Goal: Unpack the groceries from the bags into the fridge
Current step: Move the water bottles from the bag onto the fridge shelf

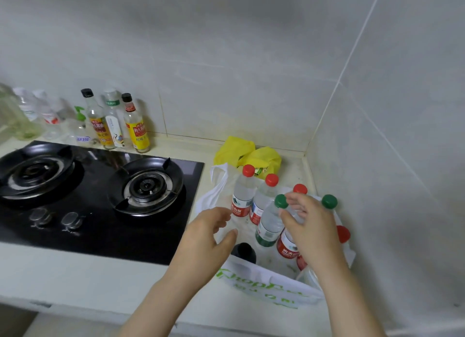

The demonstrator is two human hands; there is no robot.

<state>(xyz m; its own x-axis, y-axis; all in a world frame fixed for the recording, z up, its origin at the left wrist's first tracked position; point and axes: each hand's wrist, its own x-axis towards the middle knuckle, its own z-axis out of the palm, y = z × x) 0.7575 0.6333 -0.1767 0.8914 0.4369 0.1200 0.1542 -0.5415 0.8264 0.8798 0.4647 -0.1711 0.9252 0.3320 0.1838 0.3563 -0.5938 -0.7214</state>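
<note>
1. The left hand [211, 236] reaches in over the pale tabletop [75, 281], just right of the black glass gas hob [100, 211]. Its fingers are loosely curled with the thumb apart, and it holds nothing.
2. Just past its fingertips is a clear plastic water bottle with a red cap [242, 195]. It stands upright, cap up, inside the white plastic bag with green lettering [264, 279].
3. Next along is a clear plastic bottle with a green cap and green label [270, 223]. It leans, with its long axis tilted and its cap up and to the right.
4. The right hand [309, 226] hovers over the bag with its fingers half-curled beside that leaning bottle's neck. Whether it has a grip, I cannot tell.
</note>
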